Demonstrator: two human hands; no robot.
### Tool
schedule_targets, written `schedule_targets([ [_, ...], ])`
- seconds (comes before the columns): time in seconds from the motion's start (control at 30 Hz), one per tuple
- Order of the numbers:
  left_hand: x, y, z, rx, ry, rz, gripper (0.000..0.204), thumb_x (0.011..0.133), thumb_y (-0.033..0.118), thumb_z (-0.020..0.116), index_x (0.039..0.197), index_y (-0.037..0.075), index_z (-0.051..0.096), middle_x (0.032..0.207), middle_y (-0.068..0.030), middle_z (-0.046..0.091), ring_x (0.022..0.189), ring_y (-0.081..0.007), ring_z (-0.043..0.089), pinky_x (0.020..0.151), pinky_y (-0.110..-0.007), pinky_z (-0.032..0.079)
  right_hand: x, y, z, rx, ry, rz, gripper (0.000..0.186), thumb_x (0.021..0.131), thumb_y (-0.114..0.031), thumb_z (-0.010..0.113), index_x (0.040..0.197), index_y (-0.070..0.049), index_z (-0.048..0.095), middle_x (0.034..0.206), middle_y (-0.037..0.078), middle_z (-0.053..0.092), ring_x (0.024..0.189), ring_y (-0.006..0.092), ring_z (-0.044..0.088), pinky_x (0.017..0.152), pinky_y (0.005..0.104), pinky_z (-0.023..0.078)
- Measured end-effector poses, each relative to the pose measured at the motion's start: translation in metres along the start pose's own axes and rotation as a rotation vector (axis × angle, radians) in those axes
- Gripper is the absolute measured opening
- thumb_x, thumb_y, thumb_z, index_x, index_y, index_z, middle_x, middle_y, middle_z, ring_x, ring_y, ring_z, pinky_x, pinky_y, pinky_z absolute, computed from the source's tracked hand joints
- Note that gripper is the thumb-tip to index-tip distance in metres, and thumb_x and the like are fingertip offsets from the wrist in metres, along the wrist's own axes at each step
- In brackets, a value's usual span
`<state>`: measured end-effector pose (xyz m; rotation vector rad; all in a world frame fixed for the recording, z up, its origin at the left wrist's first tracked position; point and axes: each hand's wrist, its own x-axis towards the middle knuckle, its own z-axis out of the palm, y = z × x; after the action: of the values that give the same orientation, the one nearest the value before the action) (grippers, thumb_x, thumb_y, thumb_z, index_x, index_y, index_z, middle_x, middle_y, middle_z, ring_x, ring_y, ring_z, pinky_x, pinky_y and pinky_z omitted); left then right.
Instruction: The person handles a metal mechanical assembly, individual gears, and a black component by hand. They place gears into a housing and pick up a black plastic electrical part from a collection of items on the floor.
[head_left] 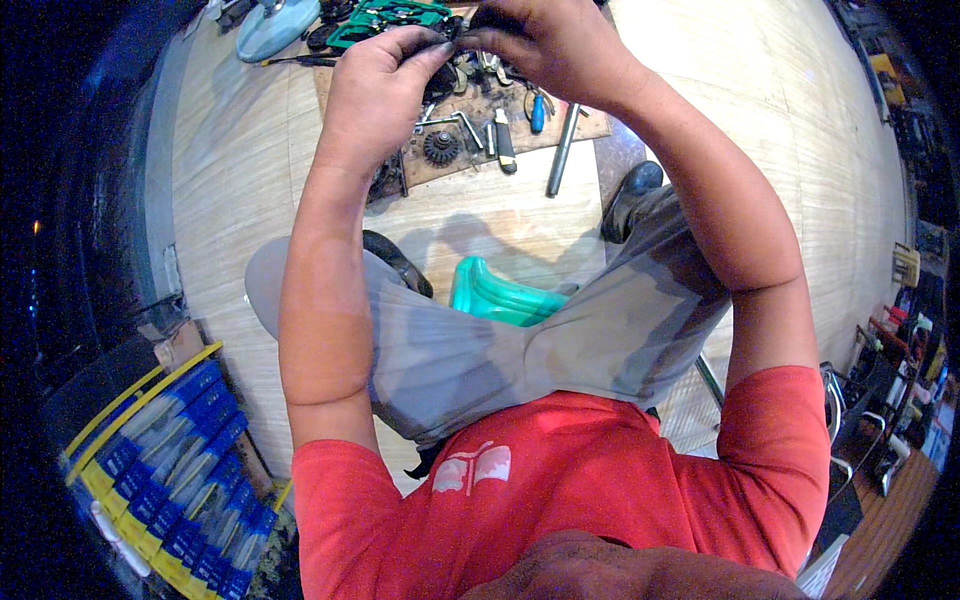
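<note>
Both arms reach forward to the top of the view. The fingers of my left hand (380, 90) are pinched, with darkened fingertips, at a small dark part I cannot make out. From the other side my right hand (560, 50) closes its fingers on the same spot; its far edge is cut off by the frame. Below the hands lies a stained brown board (430, 173) on the floor. On it are a black toothed gear (441, 148), a hex key (467, 130), a black-and-yellow utility knife (504, 142), a blue-handled screwdriver (538, 114) and a metal tube (564, 150).
A green tool case (385, 20) lies behind the board, with a pale blue round dish (278, 30) to its left. A green plastic stool (505, 295) is between my legs. At the lower left stands a yellow rack with blue boxes (180, 480). Cluttered shelves (905, 350) line the right.
</note>
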<state>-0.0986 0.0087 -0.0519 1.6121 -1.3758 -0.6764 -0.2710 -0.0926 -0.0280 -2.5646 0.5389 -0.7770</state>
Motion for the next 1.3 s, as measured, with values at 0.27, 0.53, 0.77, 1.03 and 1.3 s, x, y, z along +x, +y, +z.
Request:
schedule_targets([
  [0.27,0.000,-0.008,0.001,0.303,0.237,0.507,0.015,0.083,0.010,0.068,0.096,0.002,0.071,0.082,-0.0131,0.070,0.075,-0.0277,0.068,0.065,-0.033,0.052,0.009,-0.007,-0.007,0.546,-0.214,0.588,0.016,0.090,-0.013,0.067,0.096,0.002,0.069,0.069,0.005,0.063,0.061,0.0112,0.056,0.059,0.0290,0.047],
  [0.53,-0.004,-0.004,0.005,0.172,0.150,0.203,0.017,0.089,0.013,0.065,0.101,0.002,0.070,0.086,-0.0128,0.071,0.072,-0.0217,0.067,0.066,-0.031,0.051,0.003,-0.003,-0.003,0.142,0.039,0.116,0.016,0.084,-0.012,0.070,0.084,0.003,0.064,0.069,0.013,0.062,0.062,0.0286,0.059,0.059,0.0376,0.047],
  [0.77,-0.001,0.000,0.004,-0.233,-0.025,-0.146,0.023,0.092,0.016,0.064,0.102,-0.004,0.069,0.085,-0.0045,0.071,0.074,-0.0079,0.061,0.068,-0.024,0.049,-0.002,-0.003,0.000,-0.013,0.079,-0.070,0.013,0.081,-0.009,0.069,0.084,0.002,0.063,0.074,0.019,0.063,0.073,0.0362,0.064,0.064,0.0394,0.050],
  [1.03,-0.002,-0.005,0.007,0.082,0.172,0.156,0.013,0.087,0.009,0.066,0.097,0.002,0.072,0.082,-0.0107,0.072,0.072,-0.0180,0.068,0.066,-0.030,0.051,0.008,-0.009,-0.006,0.378,-0.098,0.463,0.015,0.087,-0.010,0.068,0.093,0.004,0.068,0.066,0.008,0.063,0.058,0.0144,0.059,0.055,0.0309,0.047],
  [1.3,-0.007,-0.010,0.002,0.371,0.305,0.601,0.011,0.081,0.004,0.070,0.093,0.004,0.070,0.083,-0.0135,0.069,0.073,-0.0272,0.067,0.067,-0.033,0.052,0.005,-0.002,0.007,0.900,-0.200,0.785,0.015,0.091,-0.016,0.068,0.087,-0.001,0.069,0.062,0.001,0.056,0.051,0.0084,0.048,0.046,0.0241,0.036],
])
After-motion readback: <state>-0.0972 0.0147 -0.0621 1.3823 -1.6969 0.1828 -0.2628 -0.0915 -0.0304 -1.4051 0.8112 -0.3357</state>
